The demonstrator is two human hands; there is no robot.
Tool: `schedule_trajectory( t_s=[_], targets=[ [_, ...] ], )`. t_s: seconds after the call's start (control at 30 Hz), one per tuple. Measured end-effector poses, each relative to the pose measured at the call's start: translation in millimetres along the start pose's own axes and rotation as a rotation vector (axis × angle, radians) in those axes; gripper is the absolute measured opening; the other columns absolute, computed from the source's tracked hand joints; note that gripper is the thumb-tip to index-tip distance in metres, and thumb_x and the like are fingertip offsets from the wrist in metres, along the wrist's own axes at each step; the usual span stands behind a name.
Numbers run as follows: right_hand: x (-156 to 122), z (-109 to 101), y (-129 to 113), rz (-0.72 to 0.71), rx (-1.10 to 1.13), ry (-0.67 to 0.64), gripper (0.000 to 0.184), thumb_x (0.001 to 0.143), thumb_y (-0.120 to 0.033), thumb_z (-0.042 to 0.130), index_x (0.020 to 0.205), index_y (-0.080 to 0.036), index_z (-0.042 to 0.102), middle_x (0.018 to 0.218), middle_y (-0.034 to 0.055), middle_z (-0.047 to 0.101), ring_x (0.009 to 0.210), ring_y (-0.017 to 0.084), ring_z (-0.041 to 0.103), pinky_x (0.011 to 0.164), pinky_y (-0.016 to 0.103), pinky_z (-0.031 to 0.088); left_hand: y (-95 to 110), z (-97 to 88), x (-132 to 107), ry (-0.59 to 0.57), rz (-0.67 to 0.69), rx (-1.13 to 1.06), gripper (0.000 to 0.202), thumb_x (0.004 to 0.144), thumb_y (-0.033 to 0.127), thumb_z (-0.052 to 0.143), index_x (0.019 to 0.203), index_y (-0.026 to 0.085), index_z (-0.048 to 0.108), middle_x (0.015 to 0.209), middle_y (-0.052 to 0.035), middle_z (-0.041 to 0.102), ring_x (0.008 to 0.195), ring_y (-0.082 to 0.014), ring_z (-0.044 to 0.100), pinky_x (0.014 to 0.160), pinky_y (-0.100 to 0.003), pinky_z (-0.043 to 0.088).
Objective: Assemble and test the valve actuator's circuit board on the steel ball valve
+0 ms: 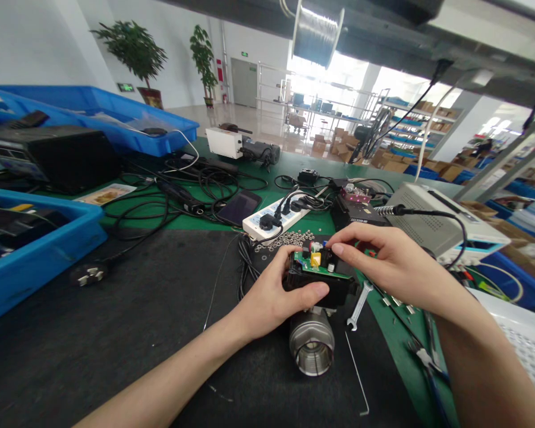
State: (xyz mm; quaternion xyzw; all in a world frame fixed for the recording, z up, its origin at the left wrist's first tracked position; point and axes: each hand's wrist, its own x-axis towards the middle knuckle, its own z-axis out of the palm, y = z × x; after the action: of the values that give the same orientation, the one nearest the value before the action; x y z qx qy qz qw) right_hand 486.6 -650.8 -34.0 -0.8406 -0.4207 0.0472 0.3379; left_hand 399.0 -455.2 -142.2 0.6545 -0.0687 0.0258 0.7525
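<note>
One green circuit board [339, 274] is seen in the head view at the top of a black housing [341, 291], with a yellow component [315, 259] and other small parts mounted on it. The housing is grasped by the left hand [276, 291], its thumb laid along the near face and its fingers wrapped around the left side. The thumb and index finger of the right hand [378, 255] are brought close together at the far edge of the board; whether anything is pinched between them cannot be told. Directly below the housing, a metal valve body [312, 333] is placed on a black mat [138, 339], its round opening turned toward the camera. To its right, an open-ended wrench [359, 306] and a thin bent rod [356, 374] are laid. Small nuts [296, 238] are scattered beyond the board, beside a white power strip [261, 224] into which black plugs are fitted.
</note>
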Motion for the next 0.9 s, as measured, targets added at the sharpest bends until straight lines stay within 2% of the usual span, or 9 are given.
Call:
schedule_trajectory(
  t_s=[0.57, 0.8, 0.9],
  targets=[
    [-0.3, 1.3, -0.4, 0.025, -0.003, 0.008, 0.016, 0.101, -0.037, 0.064, 0.102, -0.025, 0.075, 0.099, -0.0023, 0.075, 0.091, 0.02, 0.069, 0.08, 0.033, 0.05, 2.9, -0.2, -0.1, -0.002, 0.011, -0.005, 0.064, 0.085, 0.047, 0.084, 0.132, 0.021, 0.049, 0.137, -0.0085, 0.064, 0.131, -0.0326, 0.058, 0.113, -0.044, 0.044],
    [0.0, 5.4, -2.2, 0.054, 0.012, 0.021, 0.02, 0.1, -0.044, 0.066, 0.103, -0.026, 0.075, 0.1, -0.002, 0.075, 0.09, 0.021, 0.067, 0.078, 0.034, 0.05, -3.1, -0.3, 1.5, 0.013, 0.016, -0.02, 0.063, 0.086, 0.047, 0.084, 0.133, 0.022, 0.05, 0.136, -0.0077, 0.064, 0.131, -0.0317, 0.058, 0.113, -0.044, 0.044],
    [1.6, 11.6, -1.7, 0.059, -0.001, 0.026, 0.018, 0.097, -0.042, 0.069, 0.105, -0.026, 0.074, 0.101, -0.0024, 0.075, 0.085, 0.019, 0.064, 0.074, 0.034, 0.048, -5.8, -0.1, 2.1, 0.027, 0.019, -0.029, 0.063, 0.085, 0.048, 0.085, 0.132, 0.022, 0.052, 0.132, -0.0072, 0.065, 0.128, -0.0309, 0.06, 0.111, -0.043, 0.046]
  ],
)
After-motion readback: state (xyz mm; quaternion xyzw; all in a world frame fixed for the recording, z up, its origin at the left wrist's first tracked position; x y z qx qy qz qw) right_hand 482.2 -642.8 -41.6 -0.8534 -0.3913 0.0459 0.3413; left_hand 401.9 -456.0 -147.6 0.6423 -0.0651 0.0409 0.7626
